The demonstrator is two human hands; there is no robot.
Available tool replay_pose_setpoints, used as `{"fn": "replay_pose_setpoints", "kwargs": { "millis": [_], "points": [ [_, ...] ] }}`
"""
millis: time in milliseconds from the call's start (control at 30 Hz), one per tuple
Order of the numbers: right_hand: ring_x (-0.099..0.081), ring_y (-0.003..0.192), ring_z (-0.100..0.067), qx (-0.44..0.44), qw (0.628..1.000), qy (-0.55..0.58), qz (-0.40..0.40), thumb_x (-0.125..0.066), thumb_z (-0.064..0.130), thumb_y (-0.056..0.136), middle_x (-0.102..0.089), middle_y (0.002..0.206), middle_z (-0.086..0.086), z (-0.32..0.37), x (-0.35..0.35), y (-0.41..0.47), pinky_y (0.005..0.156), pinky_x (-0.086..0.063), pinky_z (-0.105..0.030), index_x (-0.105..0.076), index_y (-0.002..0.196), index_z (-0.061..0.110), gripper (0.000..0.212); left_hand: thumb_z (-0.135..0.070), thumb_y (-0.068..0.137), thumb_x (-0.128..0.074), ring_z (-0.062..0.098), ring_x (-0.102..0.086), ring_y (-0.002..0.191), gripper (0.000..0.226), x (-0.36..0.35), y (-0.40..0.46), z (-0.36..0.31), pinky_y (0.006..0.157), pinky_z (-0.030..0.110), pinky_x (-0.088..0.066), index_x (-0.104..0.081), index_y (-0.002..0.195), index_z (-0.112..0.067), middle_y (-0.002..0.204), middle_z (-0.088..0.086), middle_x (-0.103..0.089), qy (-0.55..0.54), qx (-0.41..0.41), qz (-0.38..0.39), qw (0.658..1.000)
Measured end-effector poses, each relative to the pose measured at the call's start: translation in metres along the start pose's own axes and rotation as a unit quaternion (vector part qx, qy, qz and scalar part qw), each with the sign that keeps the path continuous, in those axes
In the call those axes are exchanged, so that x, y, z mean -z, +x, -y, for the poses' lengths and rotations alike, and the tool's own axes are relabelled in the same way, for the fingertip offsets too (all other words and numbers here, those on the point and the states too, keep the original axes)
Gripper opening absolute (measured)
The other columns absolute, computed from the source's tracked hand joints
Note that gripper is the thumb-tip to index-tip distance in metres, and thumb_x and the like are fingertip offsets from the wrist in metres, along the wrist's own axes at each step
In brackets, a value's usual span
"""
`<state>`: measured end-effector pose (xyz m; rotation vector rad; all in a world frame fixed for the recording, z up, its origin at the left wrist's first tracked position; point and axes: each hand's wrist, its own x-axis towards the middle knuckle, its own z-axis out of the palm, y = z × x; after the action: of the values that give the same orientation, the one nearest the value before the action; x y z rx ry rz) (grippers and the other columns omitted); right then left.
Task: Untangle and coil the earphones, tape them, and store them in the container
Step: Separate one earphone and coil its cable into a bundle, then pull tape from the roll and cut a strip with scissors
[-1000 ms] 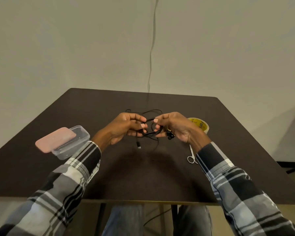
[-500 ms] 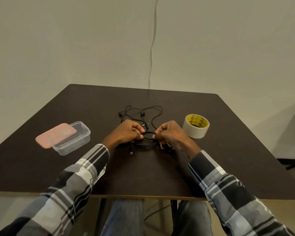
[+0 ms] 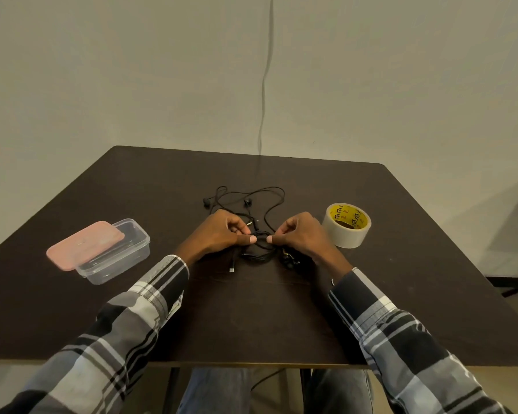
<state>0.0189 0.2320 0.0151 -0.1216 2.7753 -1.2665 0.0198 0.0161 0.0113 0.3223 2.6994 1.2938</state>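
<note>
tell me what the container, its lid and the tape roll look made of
Container: clear, glossy plastic; the table shows through its walls.
Lid: opaque pink, matte, probably plastic.
Tape roll: translucent, whitish, slightly shiny tape, likely plastic film, on a yellow printed core, probably cardboard.

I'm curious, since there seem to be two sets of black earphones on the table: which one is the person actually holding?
The near, coiled earphones: the left hand and right hand pinch its loops. The loose earphones lie untouched farther back.

Both forearms in plaid sleeves reach in over the near edge, hands low and close together. Left hand pinches with thumb against curled fingers; right hand mirrors it, thumb tips facing each other, nearly touching.
</note>
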Motion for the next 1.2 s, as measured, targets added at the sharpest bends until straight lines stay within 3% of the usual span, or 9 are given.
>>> {"fn": "replay_pose_setpoints", "kwargs": {
  "millis": [100,200,333,467,600,733,833,1000,1200],
  "points": [
    [-0.063,0.062,-0.005,0.007,1.0,0.012,-0.015,-0.083,0.037,0.079,-0.073,0.07,0.002,0.0,0.008,-0.002,0.057,-0.048,-0.024,-0.075,0.076,0.013,0.026,-0.039,0.083,-0.076,-0.002,-0.051,0.048,0.02,0.002,0.0,-0.001,0.054,0.015,-0.041,-0.075,0.082,-0.02,0.06,-0.008,-0.064,0.01,-0.002,-0.021,1.0],
    [-0.065,0.068,-0.013,0.017,0.998,0.03,-0.058,-0.081,0.037,0.082,-0.074,0.076,-0.006,0.005,0.026,-0.004,0.066,-0.055,-0.032,-0.074,0.079,0.009,0.029,-0.034,0.087,-0.073,0.003,-0.048,0.049,0.017,0.005,0.002,-0.007,0.054,0.021,-0.041,-0.075,0.076,-0.021,0.058,-0.003,-0.063,0.013,-0.019,-0.053,0.998],
    [-0.061,0.059,-0.009,0.027,0.992,0.043,-0.114,-0.081,0.032,0.082,-0.071,0.068,-0.002,0.007,0.07,-0.006,0.055,-0.049,-0.022,-0.074,0.075,0.01,0.024,-0.035,0.088,-0.071,0.004,-0.054,0.05,0.02,0.007,0.008,-0.026,0.054,0.018,-0.044,-0.071,0.073,-0.023,0.059,0.0,-0.066,0.005,-0.064,-0.072,0.995],
    [-0.067,0.073,-0.012,0.017,0.989,-0.02,-0.144,-0.078,0.031,0.085,-0.073,0.079,0.0,-0.001,0.107,-0.009,0.068,-0.055,-0.027,-0.074,0.077,0.015,0.018,-0.032,0.087,-0.073,0.003,-0.06,0.048,0.018,-0.007,0.019,-0.052,0.048,0.013,-0.046,-0.072,0.075,-0.019,0.054,-0.007,-0.065,-0.019,-0.091,-0.047,0.995],
    [-0.069,0.09,-0.019,0.013,0.993,-0.075,-0.095,-0.075,0.02,0.088,-0.073,0.093,-0.005,-0.014,0.129,-0.017,0.081,-0.059,-0.035,-0.076,0.092,0.01,0.01,-0.024,0.084,-0.077,0.009,-0.068,0.065,0.018,-0.038,0.029,-0.077,0.06,0.024,-0.057,-0.071,0.096,-0.012,0.079,0.002,-0.072,-0.044,-0.092,0.046,0.994],
    [-0.066,0.096,-0.02,0.014,0.989,-0.144,-0.032,-0.076,0.014,0.086,-0.07,0.098,-0.003,-0.021,0.133,-0.025,0.088,-0.055,-0.034,-0.073,0.105,0.009,0.02,-0.023,0.08,-0.08,0.016,-0.062,0.111,0.063,-0.068,0.04,-0.091,0.094,0.032,-0.051,-0.051,0.136,-0.016,0.13,0.003,-0.06,-0.008,-0.072,0.088,0.993],
    [-0.065,0.09,-0.016,0.02,0.984,-0.176,-0.006,-0.081,0.013,0.081,-0.07,0.097,0.0,-0.026,0.132,-0.027,0.079,-0.049,-0.024,-0.072,0.108,0.012,0.029,-0.005,0.08,-0.077,0.024,-0.041,0.139,0.089,-0.085,0.052,-0.097,0.107,0.032,-0.039,-0.026,0.152,-0.014,0.153,0.007,-0.038,-0.061,-0.043,0.109,0.991],
    [-0.061,0.089,-0.008,0.04,0.976,-0.214,-0.012,-0.083,0.02,0.079,-0.07,0.101,0.002,-0.035,0.125,-0.024,0.069,-0.04,-0.012,-0.073,0.108,0.014,0.032,0.013,0.082,-0.061,0.025,-0.021,0.149,0.09,-0.096,0.076,-0.104,0.117,0.038,-0.03,-0.016,0.155,-0.014,0.162,0.009,-0.022,-0.097,-0.024,0.113,0.988],
    [-0.063,0.092,-0.012,0.047,0.976,-0.212,-0.014,-0.084,0.021,0.077,-0.073,0.103,0.0,-0.046,0.124,-0.02,0.075,-0.047,-0.019,-0.077,0.098,0.017,0.023,0.013,0.084,-0.057,0.024,-0.044,0.136,0.068,-0.102,0.089,-0.104,0.113,0.042,-0.038,-0.039,0.145,-0.01,0.145,0.011,-0.048,-0.097,-0.064,0.115,0.987]
  ]
}}
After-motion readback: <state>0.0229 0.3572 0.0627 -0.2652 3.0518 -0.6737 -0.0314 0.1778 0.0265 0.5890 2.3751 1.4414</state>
